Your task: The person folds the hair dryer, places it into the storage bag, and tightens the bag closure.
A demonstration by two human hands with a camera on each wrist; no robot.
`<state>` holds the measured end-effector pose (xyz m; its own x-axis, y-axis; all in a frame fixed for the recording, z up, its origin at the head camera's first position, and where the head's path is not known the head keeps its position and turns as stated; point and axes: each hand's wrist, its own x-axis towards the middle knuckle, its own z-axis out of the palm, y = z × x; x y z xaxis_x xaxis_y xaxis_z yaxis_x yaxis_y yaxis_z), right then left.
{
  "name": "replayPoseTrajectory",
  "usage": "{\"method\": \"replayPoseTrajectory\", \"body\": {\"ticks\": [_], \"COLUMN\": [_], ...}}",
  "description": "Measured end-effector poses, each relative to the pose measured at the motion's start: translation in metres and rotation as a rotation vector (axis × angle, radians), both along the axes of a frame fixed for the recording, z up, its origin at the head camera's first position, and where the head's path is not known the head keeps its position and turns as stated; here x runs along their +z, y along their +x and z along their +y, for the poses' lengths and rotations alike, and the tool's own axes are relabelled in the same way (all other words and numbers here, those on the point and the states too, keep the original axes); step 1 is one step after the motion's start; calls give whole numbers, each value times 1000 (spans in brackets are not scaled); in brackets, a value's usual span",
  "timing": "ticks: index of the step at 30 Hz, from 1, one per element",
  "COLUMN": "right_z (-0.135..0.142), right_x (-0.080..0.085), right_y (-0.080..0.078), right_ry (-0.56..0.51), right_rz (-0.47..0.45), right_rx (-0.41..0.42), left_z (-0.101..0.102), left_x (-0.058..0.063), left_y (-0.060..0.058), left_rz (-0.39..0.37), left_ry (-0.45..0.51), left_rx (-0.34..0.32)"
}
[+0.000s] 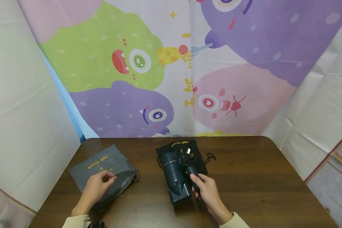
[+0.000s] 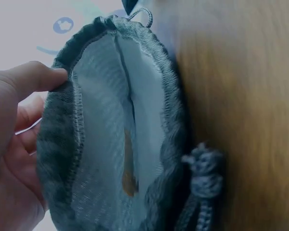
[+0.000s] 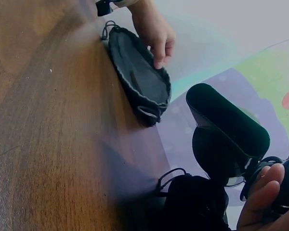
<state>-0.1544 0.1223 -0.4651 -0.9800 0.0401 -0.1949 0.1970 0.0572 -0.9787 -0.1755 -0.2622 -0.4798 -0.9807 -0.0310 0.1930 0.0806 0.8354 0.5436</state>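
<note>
My left hand (image 1: 97, 185) pinches the rim of a grey drawstring pouch (image 1: 118, 164) printed "Hair Dryer", thumb on its gathered edge. The left wrist view looks into the wide mouth, with its pale lining (image 2: 98, 125) and a narrow brown patch inside. My right hand (image 1: 209, 191) grips the handle of a dark hair dryer (image 1: 174, 174), its flat nozzle (image 1: 180, 194) toward me. The cord is bundled by the handle, and a plug (image 1: 188, 151) with metal prongs points away. Behind the dryer lies a black drawstring pouch (image 1: 196, 148), which it partly covers.
Everything is on or over a brown wooden table (image 1: 250, 183). A cartoon-printed curtain (image 1: 182, 120) hangs along its far edge, with white fabric walls (image 1: 25, 104) at both sides. The black pouch's cord loop (image 1: 210, 157) sticks out to the right.
</note>
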Motion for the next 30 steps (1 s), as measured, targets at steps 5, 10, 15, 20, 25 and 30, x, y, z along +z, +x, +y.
{"method": "replayPoseTrajectory", "body": {"ticks": [5,10,15,20,25,30], "right_z": [-1,-1,-2,-3,-4,-6], "right_x": [1,1,1,0,1,3], "right_y": [-1,-1,-1,-1,-1,-3], "right_ry": [-2,-1,2,1,4,5], "right_rz": [5,1,4,-1,-5,-5], "right_rx": [2,3,2,1,14,26], "left_z": [9,20,31,42,53,64], "left_x": [5,7,8,9,12,17], "left_y": [-3,-5,-6,-7,-8,-9], "left_rz": [73,94,116,127,144,133], "left_ry": [45,85,130,201,256,289], "left_rx": [-5,0,21,36,49,55]}}
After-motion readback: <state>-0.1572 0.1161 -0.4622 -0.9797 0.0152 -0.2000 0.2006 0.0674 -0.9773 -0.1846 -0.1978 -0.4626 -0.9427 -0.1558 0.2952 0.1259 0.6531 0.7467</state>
